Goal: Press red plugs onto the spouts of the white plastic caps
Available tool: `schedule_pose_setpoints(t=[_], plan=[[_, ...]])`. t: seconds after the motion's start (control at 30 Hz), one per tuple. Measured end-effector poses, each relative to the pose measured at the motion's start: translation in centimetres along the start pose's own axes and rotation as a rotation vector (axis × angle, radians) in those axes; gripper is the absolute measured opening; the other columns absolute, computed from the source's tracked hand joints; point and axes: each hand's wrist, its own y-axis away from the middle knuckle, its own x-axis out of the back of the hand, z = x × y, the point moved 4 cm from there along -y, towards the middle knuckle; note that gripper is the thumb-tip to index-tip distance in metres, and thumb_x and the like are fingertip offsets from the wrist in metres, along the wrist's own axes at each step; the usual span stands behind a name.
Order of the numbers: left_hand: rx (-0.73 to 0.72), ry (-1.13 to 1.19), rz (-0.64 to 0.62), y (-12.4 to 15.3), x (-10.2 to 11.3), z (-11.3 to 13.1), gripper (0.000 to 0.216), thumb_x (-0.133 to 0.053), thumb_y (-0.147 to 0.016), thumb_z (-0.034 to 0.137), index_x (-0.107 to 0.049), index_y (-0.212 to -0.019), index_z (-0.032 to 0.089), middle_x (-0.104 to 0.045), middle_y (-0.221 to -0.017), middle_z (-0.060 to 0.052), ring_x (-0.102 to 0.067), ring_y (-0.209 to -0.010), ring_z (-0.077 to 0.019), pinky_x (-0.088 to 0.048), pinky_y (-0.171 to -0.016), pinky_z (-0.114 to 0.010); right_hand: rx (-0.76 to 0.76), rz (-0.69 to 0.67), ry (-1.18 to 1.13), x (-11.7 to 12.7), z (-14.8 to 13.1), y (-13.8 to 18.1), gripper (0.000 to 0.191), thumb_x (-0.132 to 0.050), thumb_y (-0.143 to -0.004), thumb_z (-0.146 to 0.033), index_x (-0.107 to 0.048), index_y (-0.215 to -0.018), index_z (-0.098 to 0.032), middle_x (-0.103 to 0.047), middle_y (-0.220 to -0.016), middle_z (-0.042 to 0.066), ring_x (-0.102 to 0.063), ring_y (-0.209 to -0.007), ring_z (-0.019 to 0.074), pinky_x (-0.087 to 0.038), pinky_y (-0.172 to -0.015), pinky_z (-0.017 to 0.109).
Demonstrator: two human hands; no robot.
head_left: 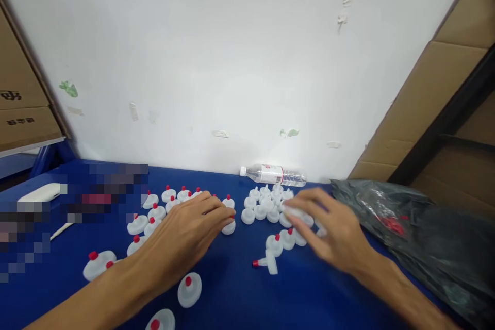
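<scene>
My left hand (195, 224) is closed, its fingers pressed together and bent down. Its fingertips are beside a red-capped white plastic nozzle lid (228, 227); whatever lies under the fingers is hidden. On the right, my slightly blurred right hand (328, 224) pinches a white plastic nozzle lid (297, 211) between thumb and fingers. Left of it stands a cluster of uncapped white nozzle lids (260, 211). Below this hand are several red-capped lids (274, 244), with another capped lid (271, 262) tipped on its side.
Many red-capped lids (137, 225) spread over the blue table (232, 294) on the left. A clear bottle (270, 174) lies against the white wall (232, 62). A black plastic bag (444, 247) with red pieces is at right. Cardboard (417, 93) borders the right side.
</scene>
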Motion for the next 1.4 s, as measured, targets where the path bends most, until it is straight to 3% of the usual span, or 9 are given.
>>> schedule_pose_setpoints(t=[0.13, 0.4, 0.57, 0.8, 0.93, 1.03, 1.17, 1.3, 1.4], plan=[[-0.048, 0.167, 0.117, -0.2, 0.4, 1.3, 0.020, -0.051, -0.109, 0.014, -0.067, -0.115, 0.024, -0.073, -0.102, -0.001, -0.067, -0.089, -0.0153, -0.056, -0.080, -0.026, 0.212, -0.047, -0.014, -0.9, -3.7, 1.2, 0.028, -0.055, -0.104, -0.013, -0.067, -0.128, -0.018, -0.077, -0.115, 0.012, -0.076, -0.099, 0.0218, -0.064, -0.083, 0.035], [-0.071, 0.287, 0.121, 0.0, 0.2, 3.1, 0.018, -0.055, -0.108, 0.015, -0.068, -0.118, 0.023, -0.076, -0.104, -0.002, -0.070, -0.090, -0.0145, -0.056, -0.082, -0.026, 0.123, -0.008, -0.239, -1.5, -4.2, 1.9, 0.034, -0.066, -0.100, -0.011, -0.061, -0.133, -0.015, -0.076, -0.125, 0.013, -0.074, -0.115, 0.0206, -0.062, -0.100, 0.034], [-0.047, 0.294, 0.159, 0.1, 0.2, 3.7, 0.016, -0.053, -0.110, 0.020, -0.068, -0.111, 0.024, -0.078, -0.095, 0.001, -0.072, -0.082, -0.0136, -0.057, -0.078, -0.027, 0.134, -0.054, -0.232, -1.7, -4.9, 2.4, 0.036, -0.060, -0.100, -0.006, -0.060, -0.134, -0.019, -0.072, -0.138, 0.012, -0.071, -0.124, 0.0231, -0.062, -0.101, 0.035], [0.004, 0.296, 0.169, -0.2, 0.3, 3.7, 0.015, -0.054, -0.110, 0.025, -0.069, -0.110, 0.026, -0.079, -0.088, 0.001, -0.073, -0.074, -0.0153, -0.059, -0.071, -0.030, 0.125, -0.007, -0.234, -1.2, -5.6, 2.1, 0.033, -0.056, -0.097, -0.001, -0.060, -0.124, -0.018, -0.075, -0.132, 0.013, -0.072, -0.124, 0.0246, -0.062, -0.101, 0.035], [-0.066, 0.193, 0.133, 0.0, 0.1, 4.0, 0.019, -0.047, -0.113, 0.025, -0.066, -0.113, 0.023, -0.079, -0.094, -0.002, -0.071, -0.078, -0.0183, -0.057, -0.072, -0.033, 0.125, 0.026, -0.276, -1.0, -6.0, 1.9, 0.034, -0.052, -0.094, 0.004, -0.060, -0.120, -0.018, -0.075, -0.131, 0.016, -0.068, -0.129, 0.0202, -0.059, -0.107, 0.031], [-0.084, 0.180, 0.126, 0.1, 0.3, 4.7, 0.024, -0.042, -0.111, 0.014, -0.064, -0.106, 0.022, -0.075, -0.090, -0.003, -0.067, -0.077, -0.0185, -0.054, -0.071, -0.033, 0.109, 0.027, -0.270, -1.0, -6.4, 2.3, 0.038, -0.050, -0.091, 0.005, -0.059, -0.118, -0.019, -0.076, -0.130, 0.013, -0.071, -0.125, 0.0177, -0.056, -0.109, 0.030], [-0.070, 0.187, 0.172, 0.2, 1.2, 6.2, 0.030, -0.036, -0.111, 0.015, -0.059, -0.094, 0.024, -0.070, -0.080, -0.001, -0.063, -0.071, -0.0183, -0.055, -0.071, -0.033, 0.043, 0.034, -0.240, -1.0, -6.8, 2.6, 0.041, -0.051, -0.089, 0.003, -0.059, -0.118, -0.025, -0.075, -0.135, 0.007, -0.074, -0.120, 0.0183, -0.060, -0.105, 0.030], [-0.060, 0.162, 0.163, 0.0, 1.4, 6.2, 0.033, -0.033, -0.113, 0.017, -0.057, -0.091, 0.024, -0.068, -0.079, 0.000, -0.061, -0.070, -0.0172, -0.052, -0.071, -0.032, 0.135, 0.028, -0.193, -0.9, -7.0, 2.0, 0.027, -0.054, -0.095, -0.005, -0.064, -0.112, -0.023, -0.078, -0.129, 0.010, -0.076, -0.114, 0.0202, -0.063, -0.098, 0.030], [-0.118, 0.106, 0.059, -0.3, 1.0, 4.6, 0.030, -0.037, -0.114, 0.022, -0.063, -0.100, 0.022, -0.071, -0.087, -0.002, -0.060, -0.076, -0.0190, -0.050, -0.073, -0.035, 0.236, 0.032, -0.131, -0.8, -6.3, 1.4, 0.017, -0.058, -0.099, -0.011, -0.068, -0.110, -0.020, -0.080, -0.120, 0.013, -0.077, -0.111, 0.0210, -0.064, -0.094, 0.030]])
